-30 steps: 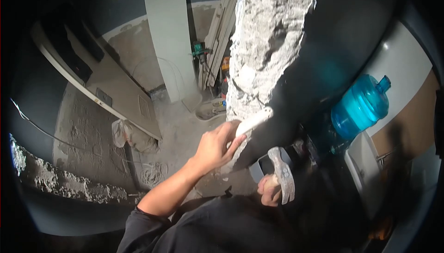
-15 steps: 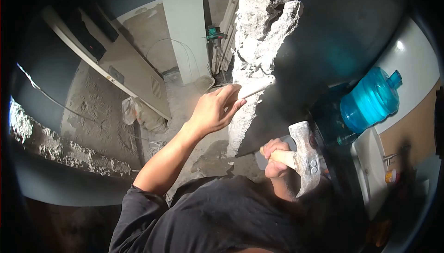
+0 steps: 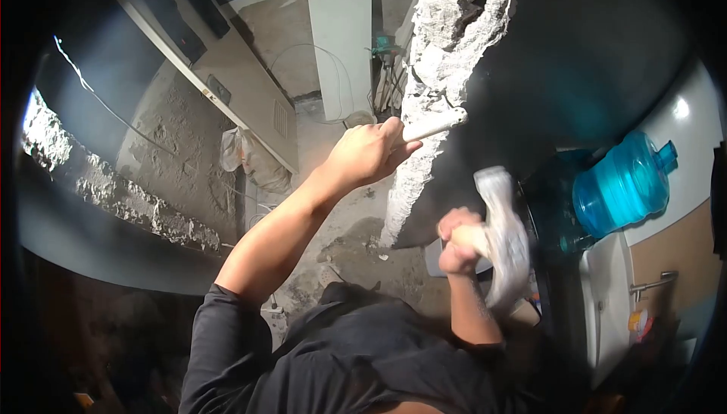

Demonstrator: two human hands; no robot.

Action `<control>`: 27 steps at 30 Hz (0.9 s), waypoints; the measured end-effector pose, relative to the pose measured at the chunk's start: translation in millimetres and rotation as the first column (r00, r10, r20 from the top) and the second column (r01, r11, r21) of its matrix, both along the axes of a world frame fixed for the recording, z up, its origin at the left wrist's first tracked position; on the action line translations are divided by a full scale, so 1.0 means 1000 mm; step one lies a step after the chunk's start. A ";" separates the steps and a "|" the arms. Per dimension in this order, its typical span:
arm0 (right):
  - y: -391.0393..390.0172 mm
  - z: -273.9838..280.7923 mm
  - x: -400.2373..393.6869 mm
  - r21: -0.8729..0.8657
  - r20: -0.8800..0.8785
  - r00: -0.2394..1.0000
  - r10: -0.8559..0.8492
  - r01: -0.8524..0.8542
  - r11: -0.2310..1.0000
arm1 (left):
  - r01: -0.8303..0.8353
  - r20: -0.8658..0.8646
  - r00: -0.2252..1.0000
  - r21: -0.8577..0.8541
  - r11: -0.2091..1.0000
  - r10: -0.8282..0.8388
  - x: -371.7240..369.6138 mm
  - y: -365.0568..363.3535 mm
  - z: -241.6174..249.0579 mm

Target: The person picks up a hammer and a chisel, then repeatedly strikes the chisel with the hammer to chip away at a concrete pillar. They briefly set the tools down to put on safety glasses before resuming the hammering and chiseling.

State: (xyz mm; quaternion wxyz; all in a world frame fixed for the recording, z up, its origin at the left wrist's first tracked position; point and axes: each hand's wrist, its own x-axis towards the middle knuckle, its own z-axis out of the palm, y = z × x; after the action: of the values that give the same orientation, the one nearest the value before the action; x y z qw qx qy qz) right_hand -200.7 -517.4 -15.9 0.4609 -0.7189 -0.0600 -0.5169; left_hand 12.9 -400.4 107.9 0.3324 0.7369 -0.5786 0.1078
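My left hand [image 3: 366,155] is closed around a pale, dust-covered chisel [image 3: 435,124], whose blunt end points right. The chisel crosses in front of the rough broken edge of a wall [image 3: 447,50]; whether its tip touches the wall is hidden by my fingers. Lower on the right, my right hand [image 3: 460,241] grips the light wooden handle of a hammer [image 3: 503,236]. The hammer's grey metal head is blurred by motion and stands apart from the chisel.
A blue water jug [image 3: 625,183] is at the right, near a white sink [image 3: 608,300] with a metal tap [image 3: 655,285]. On the left are a leaning door panel [image 3: 250,103], a filled sack [image 3: 257,162] and a chipped low wall [image 3: 113,194]. A green power tool [image 3: 385,45] stands behind.
The view has shifted, moving the surroundings rightward. My right hand has raised the hammer a little, and its head is now blurred. My left hand still holds the chisel at the broken wall edge.
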 end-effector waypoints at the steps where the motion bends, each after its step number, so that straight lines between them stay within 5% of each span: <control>1: 0.011 0.018 0.003 0.007 0.159 0.984 0.081 -0.083 0.997 | 0.004 -0.007 1.000 0.002 1.000 -0.004 0.001 0.000 0.000; 3: 0.026 0.049 -0.001 -0.075 0.378 0.912 0.159 -0.140 0.987 | 0.008 -0.005 1.000 0.012 1.000 -0.008 0.003 0.001 0.002; 6: 0.028 0.048 0.008 -0.133 0.459 0.875 0.154 -0.104 0.986 | 0.029 0.004 1.000 0.020 0.999 -0.029 0.009 0.001 0.002; 7: 0.011 0.006 0.003 -0.080 0.196 0.980 -0.036 0.053 0.995 | 0.038 0.004 0.999 0.015 0.999 -0.038 0.011 0.000 0.000; 9: -0.004 -0.058 0.019 -0.137 -0.301 0.856 -0.420 0.397 0.907 | 0.054 0.023 0.998 0.025 0.998 -0.054 0.013 0.002 0.002; 12: 0.020 -0.038 0.020 0.332 -0.210 0.968 -0.141 0.206 0.920 | 0.064 0.079 0.995 0.044 0.997 -0.067 0.019 0.002 0.005; 14: 0.031 -0.018 0.010 0.325 0.021 0.997 0.074 -0.077 0.943 | 0.077 0.039 0.996 0.042 0.996 -0.079 0.018 0.003 0.009; 16: 0.020 0.021 -0.005 -0.105 0.033 0.999 -0.021 0.024 0.994 | 0.050 0.027 0.998 0.095 0.994 -0.053 0.015 0.004 0.013; 18: 0.042 0.050 0.012 0.080 0.359 0.933 0.022 -0.055 0.995 | 0.051 0.032 0.998 0.094 0.994 -0.055 0.014 0.005 0.015; 19: 0.042 0.051 0.015 0.081 0.385 0.923 0.007 -0.042 0.996 | 0.045 0.047 0.998 0.086 0.995 -0.049 0.015 0.005 0.016; 21: 0.011 0.017 0.014 -0.168 0.069 0.976 -0.205 0.214 0.962 | 0.064 0.028 0.997 0.074 0.995 -0.067 0.012 0.005 0.016; 22: -0.004 -0.040 0.025 -0.238 -0.042 0.884 -0.465 0.443 0.864 | 0.072 0.019 0.997 0.054 0.996 -0.073 0.011 0.004 0.017; 23: 0.001 -0.056 0.032 0.149 -0.222 0.929 -0.294 0.331 0.932 | 0.071 0.027 0.997 0.039 0.997 -0.072 0.009 0.004 0.017; 24: 0.011 -0.047 0.028 0.149 -0.221 0.928 -0.299 0.335 0.930 | 0.076 0.028 0.997 0.040 0.996 -0.077 0.006 0.004 0.017; 26: 0.034 0.000 0.019 0.349 -0.053 0.997 -0.049 0.064 0.935 | 0.046 0.028 0.999 0.009 0.999 -0.046 0.002 0.004 0.019; 27: 0.040 0.015 0.023 0.263 0.100 0.991 -0.088 0.059 0.963 | 0.048 0.021 0.999 0.014 0.999 -0.048 0.001 0.004 0.019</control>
State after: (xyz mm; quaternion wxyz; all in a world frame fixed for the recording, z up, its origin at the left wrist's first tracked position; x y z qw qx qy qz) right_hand -177.9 -477.3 -1.3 0.5276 -0.6243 0.0093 -0.5760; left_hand 13.6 -396.3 126.9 0.3238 0.7238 -0.6004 0.1037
